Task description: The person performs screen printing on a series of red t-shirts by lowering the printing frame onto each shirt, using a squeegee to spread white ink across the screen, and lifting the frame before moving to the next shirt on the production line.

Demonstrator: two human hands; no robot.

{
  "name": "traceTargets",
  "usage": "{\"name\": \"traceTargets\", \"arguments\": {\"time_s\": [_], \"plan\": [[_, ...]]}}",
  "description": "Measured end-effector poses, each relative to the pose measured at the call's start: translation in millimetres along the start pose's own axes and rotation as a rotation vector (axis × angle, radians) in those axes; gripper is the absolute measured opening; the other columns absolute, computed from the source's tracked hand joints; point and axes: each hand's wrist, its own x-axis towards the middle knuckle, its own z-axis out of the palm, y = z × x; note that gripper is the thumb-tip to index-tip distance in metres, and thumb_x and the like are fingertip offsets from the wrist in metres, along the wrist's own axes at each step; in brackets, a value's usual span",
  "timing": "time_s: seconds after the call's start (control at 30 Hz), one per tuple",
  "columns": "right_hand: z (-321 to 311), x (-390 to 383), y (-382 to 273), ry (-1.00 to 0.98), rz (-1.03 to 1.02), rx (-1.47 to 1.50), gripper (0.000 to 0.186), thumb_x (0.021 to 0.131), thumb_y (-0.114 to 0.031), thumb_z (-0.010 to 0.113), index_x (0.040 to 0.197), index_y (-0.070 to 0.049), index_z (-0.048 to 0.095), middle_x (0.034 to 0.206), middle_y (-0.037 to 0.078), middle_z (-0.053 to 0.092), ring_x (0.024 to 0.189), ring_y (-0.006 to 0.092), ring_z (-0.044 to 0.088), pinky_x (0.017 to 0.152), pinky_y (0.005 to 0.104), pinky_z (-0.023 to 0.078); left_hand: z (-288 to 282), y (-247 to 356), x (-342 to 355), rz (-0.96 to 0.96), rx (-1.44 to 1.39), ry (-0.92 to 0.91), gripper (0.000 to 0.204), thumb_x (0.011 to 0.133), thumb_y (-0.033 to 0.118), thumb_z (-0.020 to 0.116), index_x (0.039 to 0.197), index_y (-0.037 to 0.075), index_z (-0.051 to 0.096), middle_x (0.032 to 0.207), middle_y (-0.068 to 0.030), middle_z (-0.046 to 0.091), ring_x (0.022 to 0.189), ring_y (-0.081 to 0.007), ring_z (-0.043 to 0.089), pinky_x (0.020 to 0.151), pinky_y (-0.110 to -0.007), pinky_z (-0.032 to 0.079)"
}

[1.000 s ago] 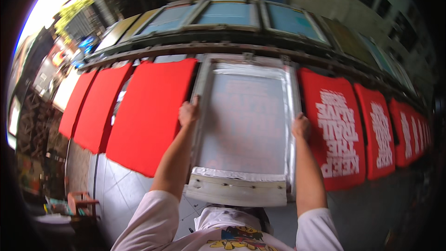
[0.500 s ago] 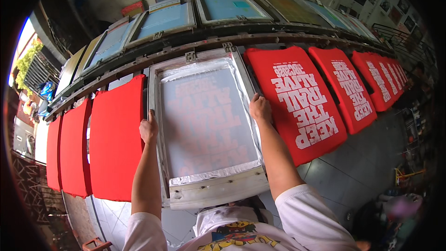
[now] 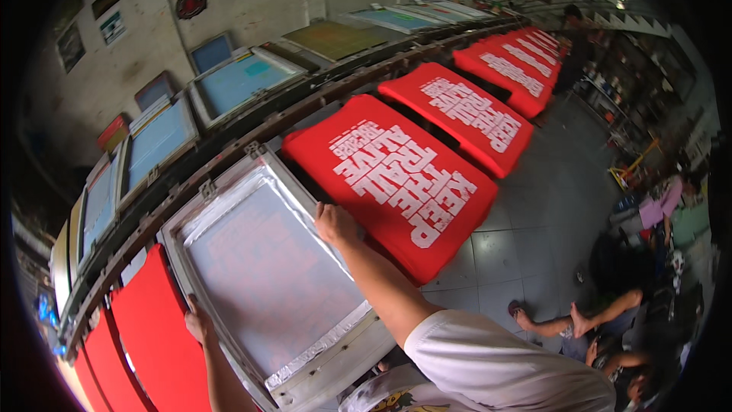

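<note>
A screen-printing frame (image 3: 267,259) with pale mesh and silvery tape round its inner edges lies in front of me. It is over a red shirt, whose colour and white lettering show faintly through the mesh. My left hand (image 3: 198,324) is closed on the frame's left side rail, fingers partly hidden. Closed on the opposite rail is my right hand (image 3: 334,223). To the right lies a red shirt with white block lettering (image 3: 400,183), stretched flat. On the left is a plain red shirt (image 3: 156,328).
More printed red shirts (image 3: 465,118) run along the bench to the far right. Behind a long metal rail (image 3: 252,133) rest several other screens, one blue (image 3: 244,80). People sit on the floor at lower right, a bare leg (image 3: 610,313) showing. Another person stands at the far end.
My view has swung to the right, so the screen and shirts appear further left and tilted. Both hands stay on the frame's sides; the people at lower right show more clearly.
</note>
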Motion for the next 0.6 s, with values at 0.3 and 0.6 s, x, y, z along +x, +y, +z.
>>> {"name": "traceTargets", "arguments": {"time_s": [0.3, 0.6], "plan": [[-11.4, -4.2, -5.9, -0.107, 0.082, 0.058, 0.061, 0.108, -0.042, 0.033, 0.096, 0.003, 0.073, 0.102, 0.028, 0.073, 0.103, 0.0434, 0.070, 0.096, 0.0506, 0.054, 4.3, -6.0, 11.1, 0.029, 0.036, 0.013, 0.099, 0.093, 0.081, 0.041, 0.096, -0.013, 0.071, 0.097, -0.0338, 0.070, 0.097, -0.0478, 0.068, 0.085, -0.056, 0.051], [-12.1, -2.6, -5.6, -0.128, 0.091, 0.072, 0.061, 0.107, -0.042, 0.032, 0.098, 0.003, 0.073, 0.103, 0.029, 0.072, 0.105, 0.0435, 0.069, 0.097, 0.0505, 0.054, 10.5, -16.0, 24.6, 0.036, 0.039, -0.027, 0.100, 0.093, 0.081, 0.040, 0.099, -0.014, 0.071, 0.100, -0.0338, 0.070, 0.099, -0.0483, 0.067, 0.087, -0.056, 0.050]]}}
